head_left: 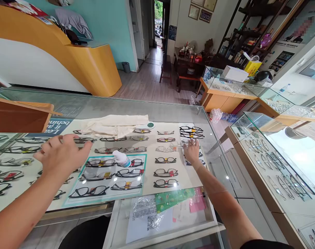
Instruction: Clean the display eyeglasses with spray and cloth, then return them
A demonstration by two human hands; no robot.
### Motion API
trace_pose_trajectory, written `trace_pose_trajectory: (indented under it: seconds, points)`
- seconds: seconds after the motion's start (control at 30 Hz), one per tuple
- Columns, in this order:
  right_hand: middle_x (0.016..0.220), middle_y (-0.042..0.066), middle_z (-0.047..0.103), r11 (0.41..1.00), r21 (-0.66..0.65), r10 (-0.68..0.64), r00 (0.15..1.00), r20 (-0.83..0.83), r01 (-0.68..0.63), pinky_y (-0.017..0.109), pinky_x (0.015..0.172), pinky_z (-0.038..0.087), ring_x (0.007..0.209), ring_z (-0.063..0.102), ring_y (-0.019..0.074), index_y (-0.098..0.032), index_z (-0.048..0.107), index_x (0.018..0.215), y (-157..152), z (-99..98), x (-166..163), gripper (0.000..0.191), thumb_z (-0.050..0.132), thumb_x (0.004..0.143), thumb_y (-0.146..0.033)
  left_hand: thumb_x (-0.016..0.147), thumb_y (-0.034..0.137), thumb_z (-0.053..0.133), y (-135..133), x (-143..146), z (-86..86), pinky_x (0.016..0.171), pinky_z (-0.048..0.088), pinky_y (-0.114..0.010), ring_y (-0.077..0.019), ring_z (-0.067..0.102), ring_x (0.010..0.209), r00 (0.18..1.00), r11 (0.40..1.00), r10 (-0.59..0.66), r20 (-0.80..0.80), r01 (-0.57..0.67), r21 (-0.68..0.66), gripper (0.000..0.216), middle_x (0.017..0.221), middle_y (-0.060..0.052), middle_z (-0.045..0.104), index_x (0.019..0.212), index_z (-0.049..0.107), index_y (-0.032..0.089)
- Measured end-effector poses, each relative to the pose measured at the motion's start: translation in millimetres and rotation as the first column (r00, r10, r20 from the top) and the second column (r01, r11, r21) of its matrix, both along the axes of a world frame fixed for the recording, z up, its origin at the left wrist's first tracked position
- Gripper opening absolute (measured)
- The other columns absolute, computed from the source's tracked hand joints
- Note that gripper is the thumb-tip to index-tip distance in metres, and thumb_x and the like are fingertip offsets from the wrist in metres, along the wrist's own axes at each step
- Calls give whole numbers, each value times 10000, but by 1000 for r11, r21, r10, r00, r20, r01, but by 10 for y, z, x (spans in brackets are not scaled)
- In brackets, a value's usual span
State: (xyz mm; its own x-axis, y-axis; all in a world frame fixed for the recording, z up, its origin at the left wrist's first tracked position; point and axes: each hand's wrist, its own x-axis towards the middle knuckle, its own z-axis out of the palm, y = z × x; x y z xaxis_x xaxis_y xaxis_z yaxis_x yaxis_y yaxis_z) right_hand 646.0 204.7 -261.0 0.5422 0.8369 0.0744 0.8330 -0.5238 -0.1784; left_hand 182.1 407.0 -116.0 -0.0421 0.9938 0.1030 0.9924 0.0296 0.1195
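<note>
My left hand [63,154] is spread open over the left part of the glass display counter [136,108], above rows of eyeglasses. In its fingers I see nothing. My right hand [191,152] is at the counter's right side, with fingers curled down just below two black-framed eyeglasses [191,135]. What its fingertips hold, if anything, is hidden; a thin clear shape lies just left of them. Between my hands a small white bottle [122,158] lies tilted on the glass. Behind it is a crumpled cream cloth [114,125]. Clear-framed eyeglasses [165,149] lie left of my right hand.
A brown tray or box [19,116] stands at the counter's left. Below the counter's front edge, an open drawer [180,224] holds papers and plastic wrapping. More glass cases [274,166] of eyeglasses stand to the right. An orange reception desk [95,69] is across the floor.
</note>
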Motion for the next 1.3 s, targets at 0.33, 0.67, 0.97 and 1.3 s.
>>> trace_pose_trajectory:
  seconds: [0.33, 0.67, 0.97, 1.3]
  points:
    - [1662, 139, 559, 986, -125, 109, 994, 1, -108, 658, 1341, 199, 1650, 309, 383, -207, 686, 1503, -38, -96, 441, 572, 297, 1137, -414, 948, 736, 251, 14, 6, 3, 1153, 358, -665, -511, 422, 1441, 1000, 1000, 14, -3, -14, -17, 828, 1524, -275, 450, 1467, 571, 175]
    - [1569, 150, 633, 992, -91, 87, 996, -8, -88, 625, 1331, 237, 1583, 417, 374, -199, 686, 1477, 75, -116, 450, 544, 303, 1141, -387, 958, 709, 279, -9, 14, 55, 1169, 342, -663, -507, 409, 1452, 1000, 1000, 6, 6, -6, -17, 803, 1508, -294, 459, 1469, 571, 163]
    - [1747, 168, 433, 972, 41, 230, 972, 40, -232, 593, 1368, 206, 1654, 276, 398, -76, 433, 1683, 80, 281, -493, 626, 294, 1129, -333, 980, 705, 279, -17, -32, 30, 1138, 364, -652, -510, 428, 1413, 999, 999, -38, 23, 37, 40, 781, 1492, -298, 478, 1455, 577, 161]
    - [1756, 107, 439, 777, 54, 613, 734, -291, -627, 647, 1375, 257, 1673, 262, 419, -185, 494, 1660, -948, 498, -1786, 642, 547, 1052, -381, 1005, 651, 327, -87, -27, 111, 1145, 352, -640, -496, 445, 1415, 996, 998, -53, 71, 50, 42, 713, 1506, -286, 478, 1469, 575, 169]
